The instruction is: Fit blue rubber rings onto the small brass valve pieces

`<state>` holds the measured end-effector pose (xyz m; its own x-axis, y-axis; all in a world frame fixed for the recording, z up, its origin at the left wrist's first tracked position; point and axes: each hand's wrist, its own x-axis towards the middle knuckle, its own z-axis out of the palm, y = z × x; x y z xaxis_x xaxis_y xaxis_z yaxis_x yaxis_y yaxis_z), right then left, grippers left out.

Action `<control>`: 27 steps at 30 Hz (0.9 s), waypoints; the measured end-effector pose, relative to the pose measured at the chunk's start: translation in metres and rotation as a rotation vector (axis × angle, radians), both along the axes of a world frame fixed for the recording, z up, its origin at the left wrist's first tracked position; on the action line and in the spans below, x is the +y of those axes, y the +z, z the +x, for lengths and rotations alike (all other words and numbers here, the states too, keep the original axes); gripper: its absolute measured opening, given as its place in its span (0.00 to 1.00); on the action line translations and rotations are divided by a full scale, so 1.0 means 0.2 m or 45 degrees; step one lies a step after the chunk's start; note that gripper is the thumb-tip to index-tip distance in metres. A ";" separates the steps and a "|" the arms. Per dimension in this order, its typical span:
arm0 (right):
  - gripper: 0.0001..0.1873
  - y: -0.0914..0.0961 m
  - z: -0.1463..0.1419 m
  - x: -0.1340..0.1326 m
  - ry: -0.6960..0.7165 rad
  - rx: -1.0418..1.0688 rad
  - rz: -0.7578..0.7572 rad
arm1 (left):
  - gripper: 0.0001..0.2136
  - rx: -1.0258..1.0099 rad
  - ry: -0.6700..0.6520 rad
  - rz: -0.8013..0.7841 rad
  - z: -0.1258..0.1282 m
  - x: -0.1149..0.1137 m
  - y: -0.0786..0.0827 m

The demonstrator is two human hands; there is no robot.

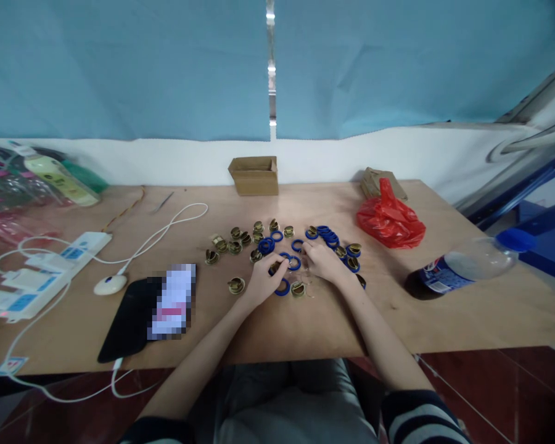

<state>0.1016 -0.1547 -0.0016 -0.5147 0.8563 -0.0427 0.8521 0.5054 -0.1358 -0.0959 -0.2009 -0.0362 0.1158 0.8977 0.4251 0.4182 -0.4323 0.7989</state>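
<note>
My left hand (268, 275) is closed at the middle of the table, its fingers bent around a small round brass-coloured piece (274, 269) that is mostly hidden. To its right, my right hand (324, 261) is closed too, fingertips pinched together beside a blue ring (297, 245); whatever they hold is too small to make out. Between the hands lies another blue ring (295, 263). Just below are a blue ring (282, 287) and a brass-coloured piece (298, 289). Several more brass-coloured pieces (235, 247) spread to the left, and a cluster of blue rings (328, 235) lies beyond my right hand.
An open cardboard box (258, 182) stands at the back. On the right are a red plastic bag (391, 222) and a lying bottle (462, 266) with a blue cap. A black phone (127, 324), a lit screen (173, 302), white cables and a power strip (84, 248) occupy the left.
</note>
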 end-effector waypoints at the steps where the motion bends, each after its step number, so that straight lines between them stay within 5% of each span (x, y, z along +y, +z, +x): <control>1: 0.11 0.00 0.00 0.00 0.000 -0.008 -0.008 | 0.10 0.001 0.001 -0.002 0.00 0.00 0.00; 27: 0.12 -0.01 0.00 0.00 0.014 -0.070 -0.042 | 0.11 0.024 -0.009 -0.004 0.00 0.00 -0.01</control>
<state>0.1015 -0.1538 -0.0028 -0.5201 0.8482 -0.0997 0.8532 0.5108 -0.1056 -0.0964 -0.2006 -0.0381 0.1298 0.8983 0.4197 0.4303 -0.4324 0.7924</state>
